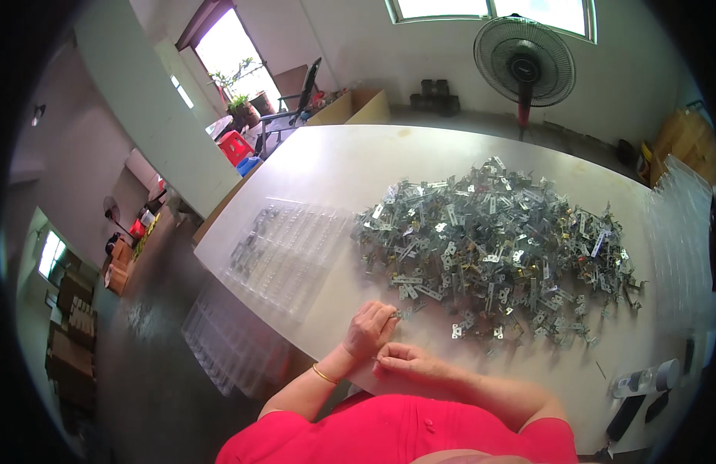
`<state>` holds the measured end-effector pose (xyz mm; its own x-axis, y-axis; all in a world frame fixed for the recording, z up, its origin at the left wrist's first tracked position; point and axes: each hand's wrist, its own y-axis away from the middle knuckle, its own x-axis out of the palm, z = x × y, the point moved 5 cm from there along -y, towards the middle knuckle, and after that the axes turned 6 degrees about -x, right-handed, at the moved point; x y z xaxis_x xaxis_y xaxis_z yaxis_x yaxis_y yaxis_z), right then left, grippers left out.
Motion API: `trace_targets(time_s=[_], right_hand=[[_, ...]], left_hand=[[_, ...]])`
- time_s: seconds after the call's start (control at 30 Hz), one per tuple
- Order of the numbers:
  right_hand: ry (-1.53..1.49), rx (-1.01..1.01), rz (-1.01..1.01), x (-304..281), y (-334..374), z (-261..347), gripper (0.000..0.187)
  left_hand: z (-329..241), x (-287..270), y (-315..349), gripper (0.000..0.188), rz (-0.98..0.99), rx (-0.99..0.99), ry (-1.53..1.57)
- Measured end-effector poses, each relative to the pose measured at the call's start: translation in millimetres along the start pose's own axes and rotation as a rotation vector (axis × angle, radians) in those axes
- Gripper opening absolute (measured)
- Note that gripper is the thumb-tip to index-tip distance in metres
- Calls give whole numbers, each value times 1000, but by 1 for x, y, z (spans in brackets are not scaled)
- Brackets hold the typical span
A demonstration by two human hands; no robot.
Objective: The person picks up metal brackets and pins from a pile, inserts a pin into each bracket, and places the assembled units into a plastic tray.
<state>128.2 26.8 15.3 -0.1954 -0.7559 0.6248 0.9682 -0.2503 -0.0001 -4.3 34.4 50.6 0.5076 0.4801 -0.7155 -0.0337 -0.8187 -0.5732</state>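
My left hand (369, 328), with a yellow bangle (324, 374) at its wrist, is closed near the table's front edge. A small metal bracket (397, 315) pokes out from its fingertips. Just below and to the right, my right hand (404, 363) is closed in a pinch; what it holds, if anything, is too small to name. Beyond both hands spreads a large heap of small silvery metal brackets (489, 240), some with brass-coloured bits. On the left of the table lies a clear plastic compartment tray (296, 267), with grey pieces in its far left part.
More clear trays (232, 340) sit below the table's left edge. Stacked clear plastic sheets or trays (683, 240) stand at the right edge. A clear bottle (644, 379) and a dark strap-like object (625, 417) lie near right. A standing fan (524, 66) is behind the white table (358, 147).
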Motion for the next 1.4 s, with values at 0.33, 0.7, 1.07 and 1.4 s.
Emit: trace_targets(time_s=[0.33, 0.7, 1.07, 1.4], right_hand=[[-120, 15, -103, 3, 11, 3, 21], [337, -563, -414, 13, 31, 94, 14], [763, -619, -924, -18, 38, 133, 14], [855, -482, -1014, -17, 24, 113, 12]], left_hand=[[-3, -4, -4, 18, -21, -1, 185], [-4, 25, -59, 17, 390, -600, 1486], [3, 50, -64, 29, 492, -920, 1815], [1, 46, -49, 26, 528, -912, 1727]])
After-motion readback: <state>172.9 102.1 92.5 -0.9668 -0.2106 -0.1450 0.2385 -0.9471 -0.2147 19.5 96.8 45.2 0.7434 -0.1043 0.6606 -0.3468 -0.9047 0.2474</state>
